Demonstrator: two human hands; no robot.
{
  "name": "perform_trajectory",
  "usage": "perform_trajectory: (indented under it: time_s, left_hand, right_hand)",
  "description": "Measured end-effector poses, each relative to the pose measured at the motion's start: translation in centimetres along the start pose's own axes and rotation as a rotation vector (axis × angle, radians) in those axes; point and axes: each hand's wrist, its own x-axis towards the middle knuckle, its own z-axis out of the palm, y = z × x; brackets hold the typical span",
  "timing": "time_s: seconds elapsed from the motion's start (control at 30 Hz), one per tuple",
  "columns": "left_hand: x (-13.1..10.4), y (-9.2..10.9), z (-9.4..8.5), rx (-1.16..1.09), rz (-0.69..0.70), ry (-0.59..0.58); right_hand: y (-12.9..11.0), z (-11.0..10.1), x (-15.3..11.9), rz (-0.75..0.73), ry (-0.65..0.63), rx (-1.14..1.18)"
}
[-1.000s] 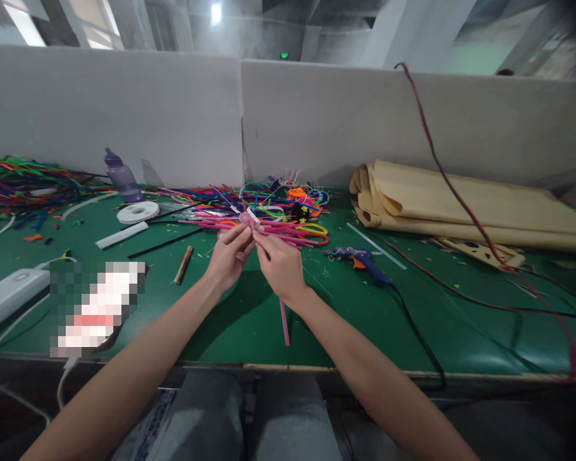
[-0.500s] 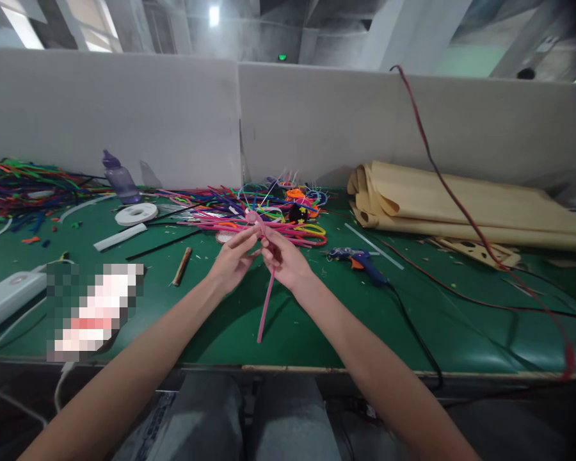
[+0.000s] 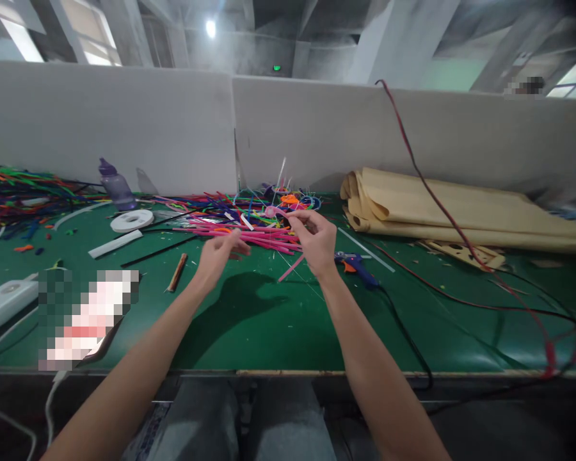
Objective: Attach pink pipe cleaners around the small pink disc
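Observation:
My right hand [image 3: 318, 242] pinches a pink pipe cleaner [image 3: 271, 211] between thumb and fingertips, above the table. One end of it is a rounded, coiled loop pointing left; a straight tail slants down below the hand. My left hand [image 3: 216, 258] is apart from it, fingers loosely spread and holding nothing. Just beyond the left hand lies a bundle of pink pipe cleaners [image 3: 254, 238], with a mixed pile of coloured stems [image 3: 216, 203] behind. A blue glue gun [image 3: 362, 272] rests right of my right hand, partly hidden by it.
On the green table [image 3: 269, 339], a white spool [image 3: 132, 221], a purple bottle [image 3: 118, 186] and a brown stick [image 3: 177, 273] lie to the left. A blurred-out phone [image 3: 96, 314] sits front left. Rolled brown paper [image 3: 441, 205] stretches along the right; a red-black cable [image 3: 429, 176] crosses it.
My hands have come apart: the left let go and moved left and down, opening. The right moved right with the pink pipe cleaner, whose coiled end shifted right. The view tilted slightly.

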Motion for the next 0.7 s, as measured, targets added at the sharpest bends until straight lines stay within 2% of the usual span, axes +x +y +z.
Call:
perform_trajectory:
  time_s: [0.07,0.1,0.23,0.37,0.43,0.57,0.63,0.7]
  left_hand:
    - [0.1,0.3,-0.2,0.058,0.130,0.229]
    - [0.1,0.4,-0.2,0.104,0.177,0.282]
    - [-0.4,0.5,0.4,0.359,0.358,0.281]
    - [-0.8,0.6,0.7,0.578,0.531,0.314]
    - [-0.8,0.7,0.7,0.540,0.501,0.262]
    - [-0.5,0.6,1.0,0.242,0.278,0.085]
    - [-0.5,0.4,1.2,0.125,0.202,0.064]
    - [-0.5,0.2,1.3,0.082,0.195,0.104]
  right_hand:
    - [-0.3,-0.6,0.2,-0.046,-0.091,-0.051]
    - [-0.3,-0.8,0.3,-0.051,-0.147,-0.061]
    - [0.1,-1.4,0.4,-0.049,-0.357,-0.065]
    - [-0.1,-1.4,0.4,-0.108,-0.436,-0.136]
    - [-0.4,-1.4,0.3,-0.142,-0.458,-0.169]
    - [-0.4,-1.2,0.2,-0.197,-0.480,-0.196]
    - [-0.2,-1.0,0.1,-0.204,-0.466,-0.198]
    - [0.0,-0.7,0.0,-0.196,-0.457,-0.185]
